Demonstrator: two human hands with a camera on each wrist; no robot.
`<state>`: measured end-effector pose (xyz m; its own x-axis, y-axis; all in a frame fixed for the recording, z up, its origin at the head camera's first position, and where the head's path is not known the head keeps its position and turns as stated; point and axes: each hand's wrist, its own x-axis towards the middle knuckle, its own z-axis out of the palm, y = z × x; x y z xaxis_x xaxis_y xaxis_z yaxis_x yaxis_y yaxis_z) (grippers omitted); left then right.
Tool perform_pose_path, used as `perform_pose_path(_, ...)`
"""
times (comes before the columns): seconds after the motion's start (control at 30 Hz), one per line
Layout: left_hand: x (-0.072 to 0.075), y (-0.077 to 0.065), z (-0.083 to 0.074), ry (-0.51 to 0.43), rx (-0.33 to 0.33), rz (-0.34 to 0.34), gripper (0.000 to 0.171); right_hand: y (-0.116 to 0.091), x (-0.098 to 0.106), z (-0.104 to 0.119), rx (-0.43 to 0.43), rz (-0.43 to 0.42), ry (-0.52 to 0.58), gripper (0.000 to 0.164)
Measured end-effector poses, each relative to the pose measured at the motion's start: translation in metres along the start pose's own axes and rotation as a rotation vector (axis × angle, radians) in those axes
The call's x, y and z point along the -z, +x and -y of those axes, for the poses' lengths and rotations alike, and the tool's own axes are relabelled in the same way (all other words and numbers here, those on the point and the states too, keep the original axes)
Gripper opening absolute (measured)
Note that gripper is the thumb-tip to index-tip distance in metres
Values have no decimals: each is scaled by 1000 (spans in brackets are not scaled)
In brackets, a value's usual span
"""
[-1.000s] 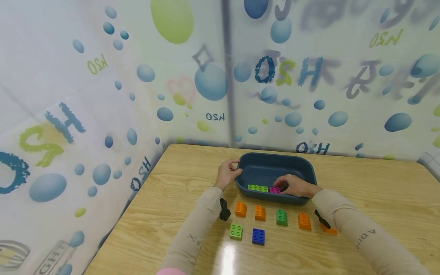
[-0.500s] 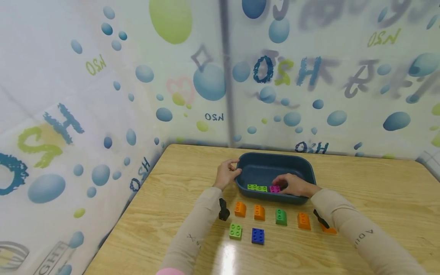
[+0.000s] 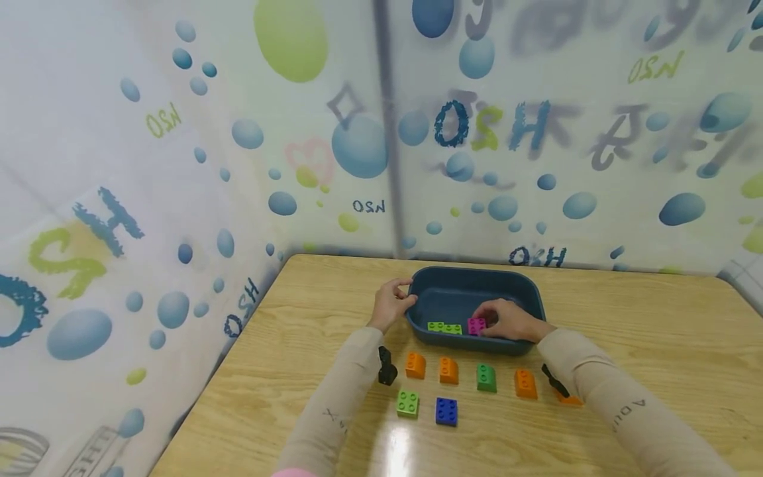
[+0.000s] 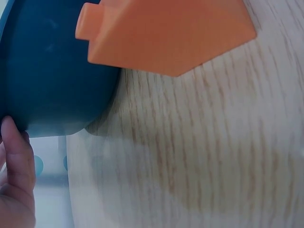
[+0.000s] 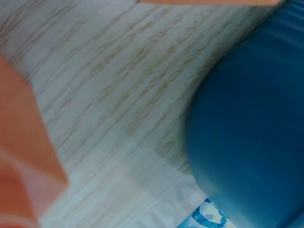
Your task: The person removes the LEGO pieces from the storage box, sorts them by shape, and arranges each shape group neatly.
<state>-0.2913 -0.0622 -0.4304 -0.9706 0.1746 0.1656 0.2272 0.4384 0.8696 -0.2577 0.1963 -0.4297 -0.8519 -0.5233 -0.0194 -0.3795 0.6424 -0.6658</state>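
In the head view, my left hand (image 3: 391, 303) holds the left end of a dark blue plastic bin (image 3: 453, 298), with the thumb and fingers at its rim. My right hand (image 3: 505, 320) reaches over the front rim and pinches a magenta toy brick (image 3: 476, 326) inside the bin. Beside that brick, to its left, two light green bricks (image 3: 444, 328) lie along the front wall. The left wrist view shows a finger (image 4: 19, 154) against the bin's outer wall. The right hand's grip is out of sight in the right wrist view.
In front of the bin stand orange curved bricks (image 3: 415, 365), a green curved brick (image 3: 485, 377), a light green brick (image 3: 408, 403) and a blue brick (image 3: 446, 411) on the wooden table (image 3: 250, 371). One orange brick (image 3: 569, 399) is partly behind the right sleeve. A printed wall curtain hangs behind.
The magenta brick has come up slightly between my right fingers, away from the light green bricks. The left hand stays at the bin's end. The head view has shifted a little.
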Motion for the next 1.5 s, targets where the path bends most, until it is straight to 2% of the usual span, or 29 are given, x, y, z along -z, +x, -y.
perform_pose_path(0.2, -1, 1, 2, -7, 3, 7, 35, -6, 7, 6, -53, -57, 8, 28)
perform_pose_path(0.47, -1, 3, 4, -2, 8, -1, 35, -22, 17, 26, 0, -79, 57, 33)
perform_pose_path(0.77, -1, 4, 4, -11, -8, -5, 34, -43, 24, 54, 7, -135, 104, 31)
perform_pose_path(0.9, -1, 3, 3, -3, -3, -2, 34, -52, 24, 63, 27, -119, 128, 29)
perform_pose_path(1.2, -2, 3, 3, -8, -8, -7, 34, -78, 8, 74, 70, -36, 204, 27)
perform_pose_path(1.37, -1, 3, 3, -9, -12, -3, 34, -88, -9, 71, 63, -20, 252, 28)
perform_pose_path(1.5, -1, 2, 4, -21, -19, 3, 34, -94, -25, 63, 102, -20, 246, 28)
